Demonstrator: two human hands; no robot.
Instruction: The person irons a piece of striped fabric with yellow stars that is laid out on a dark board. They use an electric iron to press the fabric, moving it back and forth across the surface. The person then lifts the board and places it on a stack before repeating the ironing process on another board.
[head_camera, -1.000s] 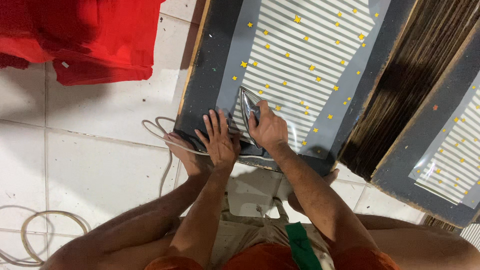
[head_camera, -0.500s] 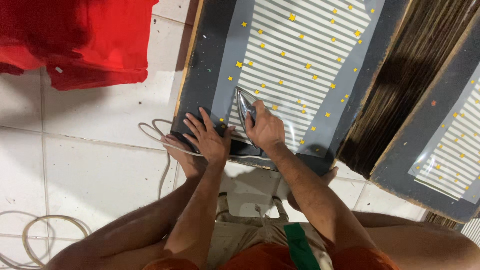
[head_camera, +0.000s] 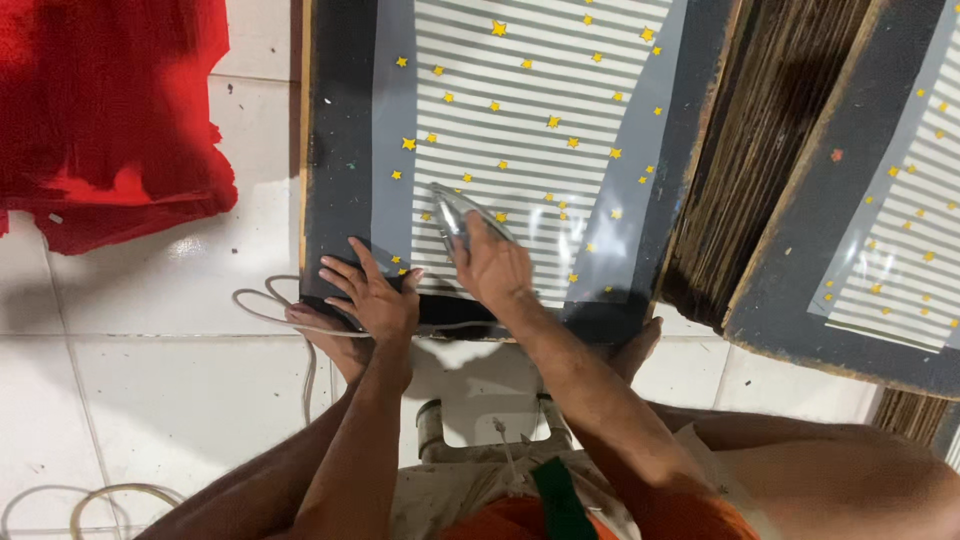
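Observation:
My right hand (head_camera: 492, 268) grips the handle of a silver clothes iron (head_camera: 452, 213), whose tip points away from me. It rests on a grey and white striped sheet with yellow stars (head_camera: 520, 130). That sheet lies on a dark board (head_camera: 340, 150) on the floor. My left hand (head_camera: 372, 292) lies flat with fingers spread on the near edge of the sheet, just left of the iron.
A red cloth (head_camera: 100, 120) is heaped on the white tiled floor at top left. A pale cord (head_camera: 270, 305) loops beside the board. A second dark board with a striped starred sheet (head_camera: 880, 220) lies at right, beyond a stack of brown boards (head_camera: 760, 150).
The iron and my right hand have slid forward and rightward over the striped sheet. My left hand stays pressed flat at the sheet's near edge.

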